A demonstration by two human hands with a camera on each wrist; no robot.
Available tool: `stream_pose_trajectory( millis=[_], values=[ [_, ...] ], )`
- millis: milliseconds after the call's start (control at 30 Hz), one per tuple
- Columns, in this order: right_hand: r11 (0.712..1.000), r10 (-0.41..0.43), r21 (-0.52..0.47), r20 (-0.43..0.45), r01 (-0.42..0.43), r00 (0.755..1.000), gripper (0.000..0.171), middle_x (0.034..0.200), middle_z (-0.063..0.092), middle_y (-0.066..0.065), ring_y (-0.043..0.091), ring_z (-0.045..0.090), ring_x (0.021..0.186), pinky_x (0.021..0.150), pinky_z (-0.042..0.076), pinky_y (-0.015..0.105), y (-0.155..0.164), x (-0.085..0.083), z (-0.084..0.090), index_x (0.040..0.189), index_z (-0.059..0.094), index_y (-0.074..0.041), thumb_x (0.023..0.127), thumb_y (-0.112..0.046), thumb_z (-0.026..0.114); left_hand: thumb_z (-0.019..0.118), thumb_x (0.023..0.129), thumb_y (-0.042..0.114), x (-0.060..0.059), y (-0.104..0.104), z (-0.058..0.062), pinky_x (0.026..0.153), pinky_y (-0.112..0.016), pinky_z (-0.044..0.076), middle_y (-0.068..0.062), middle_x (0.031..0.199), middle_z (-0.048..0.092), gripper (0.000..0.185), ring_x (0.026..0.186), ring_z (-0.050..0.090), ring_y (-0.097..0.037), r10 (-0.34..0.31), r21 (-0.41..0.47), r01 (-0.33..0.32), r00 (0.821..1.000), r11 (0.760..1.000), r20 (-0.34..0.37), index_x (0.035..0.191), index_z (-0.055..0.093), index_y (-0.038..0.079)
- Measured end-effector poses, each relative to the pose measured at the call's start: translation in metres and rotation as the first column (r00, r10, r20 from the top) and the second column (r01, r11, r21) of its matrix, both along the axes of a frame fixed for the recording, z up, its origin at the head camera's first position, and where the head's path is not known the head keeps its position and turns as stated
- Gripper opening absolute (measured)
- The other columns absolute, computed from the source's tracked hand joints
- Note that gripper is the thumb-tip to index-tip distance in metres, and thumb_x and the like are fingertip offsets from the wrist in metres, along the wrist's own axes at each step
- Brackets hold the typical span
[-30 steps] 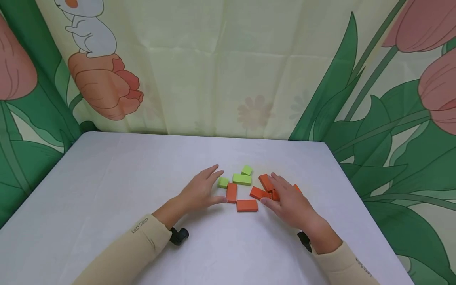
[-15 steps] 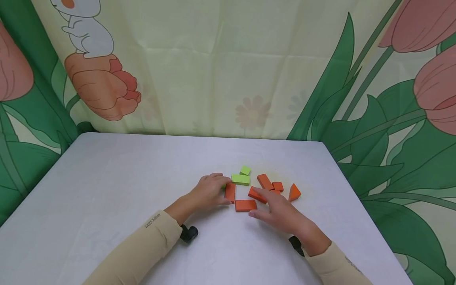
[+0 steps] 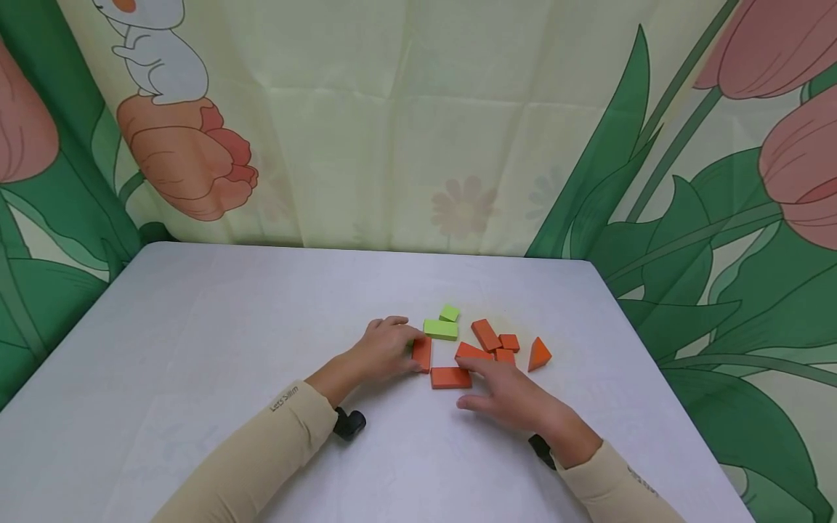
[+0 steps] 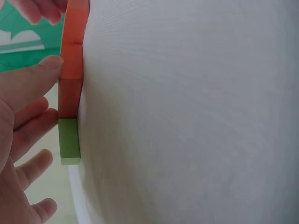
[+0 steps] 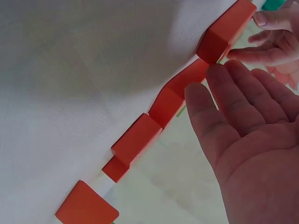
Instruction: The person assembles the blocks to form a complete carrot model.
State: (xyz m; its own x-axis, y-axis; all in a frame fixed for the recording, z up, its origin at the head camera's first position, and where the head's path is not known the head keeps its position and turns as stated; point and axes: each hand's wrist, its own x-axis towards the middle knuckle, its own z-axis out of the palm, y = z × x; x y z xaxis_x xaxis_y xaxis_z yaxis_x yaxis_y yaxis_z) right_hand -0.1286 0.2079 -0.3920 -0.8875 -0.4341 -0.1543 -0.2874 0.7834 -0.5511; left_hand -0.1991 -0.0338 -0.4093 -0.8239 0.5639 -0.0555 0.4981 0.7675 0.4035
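backdrop: a pale curtain (image 3: 353,145) printed with a rabbit (image 3: 168,65) and pink tulips (image 3: 765,51) hangs behind a table (image 3: 261,312) covered in white.
left grip: the left hand (image 3: 384,352) grips the lengthwise orange block (image 3: 421,355), its thumb at the near end and its fingers at the far end; the block lies flat on the table.
right grip: released; the right hand (image 3: 513,396) has its fingers loosely stretched and its thumb apart, over the near edge of the pile. whether a fingertip touches a block i cannot tell.
under the right fingertips: the crosswise orange block (image 3: 450,378) lies just beside the near end of the held one; the slanted orange block (image 3: 472,351) sits farther back, partly behind the fingers.
by the left fingers: a small green block (image 4: 69,138), mostly hidden from the head view, stands right next to the held block.
farther back: a long green block (image 3: 441,330), with a green cube (image 3: 449,313) just behind it.
to the right: a tilted orange block (image 3: 485,334), two small orange blocks (image 3: 509,342) beside it, and an orange wedge (image 3: 539,354) a little apart.
arms: beige sleeves (image 3: 248,457), with a black gadget (image 3: 351,424) at the left wrist.
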Motion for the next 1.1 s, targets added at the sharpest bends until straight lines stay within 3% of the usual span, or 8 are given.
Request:
stream_pose_trajectory(
  millis=[133,300,467,667,800,933,1100],
  values=[
    [0.999,-0.025,0.021,0.014,0.025,1.0,0.064,0.139,0.058,0.004,0.025,0.053,0.129,0.103,0.043,0.047,-0.001,0.001,0.001,0.144,0.053,-0.007,0.089,-0.028,0.077,0.08,0.086,0.032,0.001,0.0,0.001,0.108,-0.056,0.028,0.004,0.129,0.065,0.049,0.138,0.039,-0.031,-0.002,-0.004,0.002,1.0,1.0,0.007,0.131,0.068,0.017],
    [0.999,0.003,0.038,0.007,-0.003,1.0,0.064,0.142,0.055,0.005,0.025,0.05,0.131,0.105,0.042,0.047,-0.003,0.002,0.001,0.146,0.05,-0.005,0.091,-0.024,0.076,0.081,0.085,0.036,0.005,-0.002,0.001,0.107,-0.057,0.029,0.005,0.126,0.066,0.05,0.136,0.041,-0.03,-0.018,-0.02,0.017,1.0,1.0,-0.013,0.13,0.069,0.018],
    [0.998,0.009,0.066,0.03,-0.011,1.0,0.063,0.143,0.054,0.004,0.024,0.049,0.132,0.105,0.041,0.047,-0.006,0.005,0.003,0.147,0.049,-0.007,0.092,-0.023,0.075,0.082,0.084,0.035,0.015,-0.007,0.001,0.106,-0.06,0.03,0.005,0.12,0.069,0.047,0.133,0.044,-0.03,-0.056,-0.04,0.055,0.998,0.998,-0.039,0.127,0.071,0.018],
    [0.997,-0.008,0.078,0.007,0.007,1.0,0.055,0.131,0.062,0.002,0.022,0.057,0.121,0.099,0.047,0.046,-0.006,0.008,0.006,0.144,0.054,-0.009,0.093,-0.017,0.073,0.082,0.084,0.032,0.029,-0.013,0.001,0.106,-0.064,0.026,0.006,0.121,0.069,0.044,0.128,0.047,-0.028,-0.044,-0.029,0.042,0.998,0.999,-0.05,0.124,0.071,0.018],
    [0.999,0.011,0.031,0.009,-0.011,1.0,0.049,0.123,0.066,0.0,0.016,0.062,0.107,0.091,0.052,0.04,-0.004,0.01,0.006,0.141,0.057,-0.009,0.093,-0.011,0.07,0.082,0.084,0.03,0.037,-0.016,0.002,0.104,-0.066,0.025,0.005,0.121,0.068,0.043,0.125,0.049,-0.028,-0.047,-0.004,0.046,0.998,0.999,-0.034,0.123,0.071,0.016],
    [0.999,0.043,-0.031,0.036,-0.042,0.998,0.048,0.127,0.064,0.002,0.013,0.065,0.099,0.085,0.054,0.033,-0.002,0.01,0.003,0.139,0.058,-0.007,0.093,-0.007,0.069,0.082,0.084,0.029,0.041,-0.018,0.003,0.104,-0.066,0.026,0.005,0.12,0.068,0.044,0.124,0.05,-0.027,-0.056,0.008,0.056,0.998,0.998,0.007,0.124,0.07,0.015],
    [1.0,-0.024,-0.011,0.058,0.024,0.998,0.054,0.125,0.064,0.0,0.012,0.064,0.096,0.08,0.053,0.031,-0.003,0.006,0.003,0.14,0.057,-0.009,0.089,-0.008,0.074,0.08,0.085,0.025,0.041,-0.024,0.004,0.103,-0.061,0.03,0.003,0.123,0.065,0.048,0.124,0.051,-0.024,-0.051,0.027,0.05,0.997,0.998,0.058,0.129,0.067,0.013]
  ],
)
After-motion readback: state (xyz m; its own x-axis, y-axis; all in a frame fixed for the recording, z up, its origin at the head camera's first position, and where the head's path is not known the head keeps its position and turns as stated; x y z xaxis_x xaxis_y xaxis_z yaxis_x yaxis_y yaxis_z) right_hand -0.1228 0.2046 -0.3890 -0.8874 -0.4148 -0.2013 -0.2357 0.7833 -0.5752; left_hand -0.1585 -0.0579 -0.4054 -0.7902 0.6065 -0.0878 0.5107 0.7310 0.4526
